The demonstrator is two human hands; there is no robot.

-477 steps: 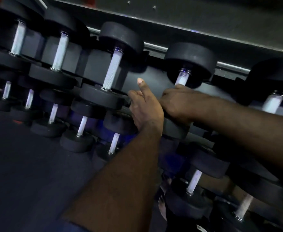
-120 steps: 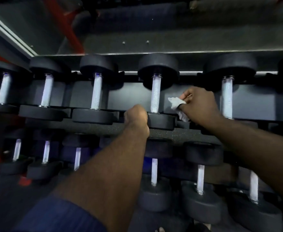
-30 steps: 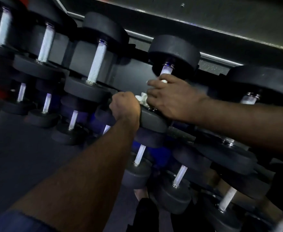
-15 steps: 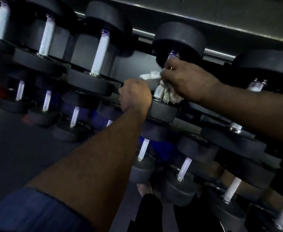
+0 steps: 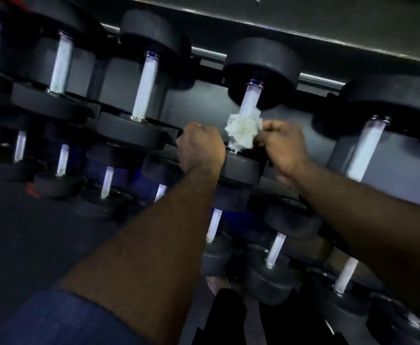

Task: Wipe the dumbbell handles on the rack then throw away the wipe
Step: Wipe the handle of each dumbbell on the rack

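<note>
A crumpled white wipe (image 5: 242, 131) is bunched around the lower part of a silver dumbbell handle (image 5: 250, 99) on the upper row of the rack. My right hand (image 5: 282, 148) pinches the wipe from the right, fingers curled. My left hand (image 5: 200, 148) sits as a fist at the rack's front ledge, just left of that dumbbell's near black head (image 5: 243, 168); what it grips is hidden. The far head (image 5: 262, 68) of the dumbbell is above.
More black dumbbells with silver handles fill the upper row, one to the left (image 5: 145, 90) and one to the right (image 5: 364, 148). A lower row (image 5: 275, 250) of smaller dumbbells lies beneath. Dark floor (image 5: 30, 232) spreads lower left.
My right hand slid down the handle and off to its right side, so the wipe now shows bunched on the handle's lower part. My left hand stayed at the ledge.
</note>
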